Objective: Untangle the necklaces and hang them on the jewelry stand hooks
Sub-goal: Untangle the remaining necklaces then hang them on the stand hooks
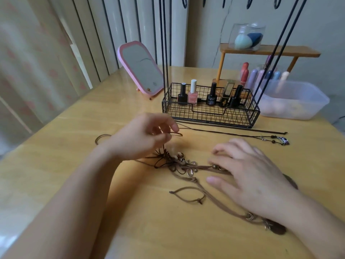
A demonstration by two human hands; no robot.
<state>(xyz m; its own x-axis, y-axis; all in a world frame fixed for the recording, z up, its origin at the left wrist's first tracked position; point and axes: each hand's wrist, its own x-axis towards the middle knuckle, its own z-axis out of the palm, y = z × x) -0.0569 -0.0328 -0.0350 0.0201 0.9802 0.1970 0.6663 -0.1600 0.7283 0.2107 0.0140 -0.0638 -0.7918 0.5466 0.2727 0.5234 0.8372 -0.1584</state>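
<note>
Now my left hand [143, 135] pinches a dark cord loop [176, 134] and lifts it just above the tangled necklaces [177, 163], which lie on the bench [74, 128] between my two hands. My right hand [248, 176] rests on the tan cord [207, 167], fingers relaxed and spread. Beyond my hands stands the jewelry stand [211, 109], another necklace [233, 134] stretched out before it.
</note>
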